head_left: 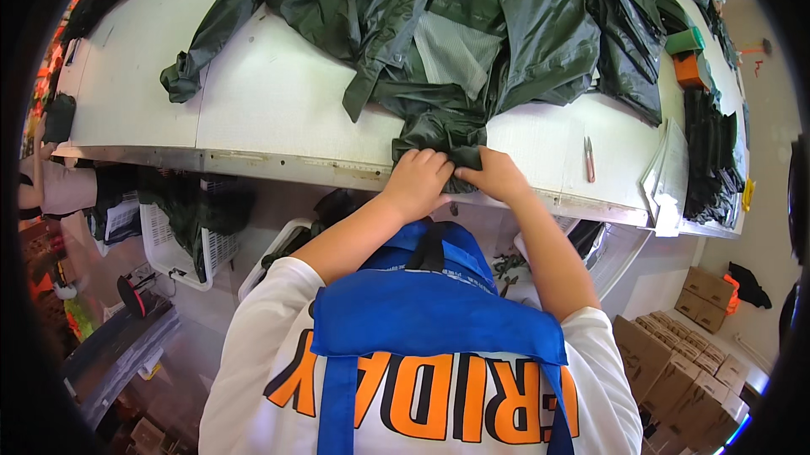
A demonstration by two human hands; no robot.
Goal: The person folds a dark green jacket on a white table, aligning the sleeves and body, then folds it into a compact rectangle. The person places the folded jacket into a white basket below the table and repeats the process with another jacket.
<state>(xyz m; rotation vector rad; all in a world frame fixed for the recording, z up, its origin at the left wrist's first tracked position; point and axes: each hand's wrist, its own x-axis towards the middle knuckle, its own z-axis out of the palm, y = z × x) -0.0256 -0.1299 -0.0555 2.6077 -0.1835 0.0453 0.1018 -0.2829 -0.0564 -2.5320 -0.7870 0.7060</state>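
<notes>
A dark green raincoat (pixel 548 33) with a shiny surface lies spread over the white table, its mesh lining (pixel 458 52) showing in the middle. One sleeve stretches out to the left. At the table's near edge, my left hand (pixel 420 178) is closed on a bunched part of the raincoat. Just to its right, my right hand (pixel 496 175) grips the same bunched cloth, thumb toward the left hand. The fingertips of both hands are partly hidden in the folds.
Small thread snips (pixel 589 160) lie on the table at right. Beyond them are a clear plastic sheet (pixel 666 170), stacked dark garments (pixel 710 156), and an orange box (pixel 690 71). White baskets (pixel 173 240) stand below the metal-trimmed edge (pixel 287 165). Cardboard boxes (pixel 675 371) are at lower right. Another person's arm (pixel 34 181) shows far left.
</notes>
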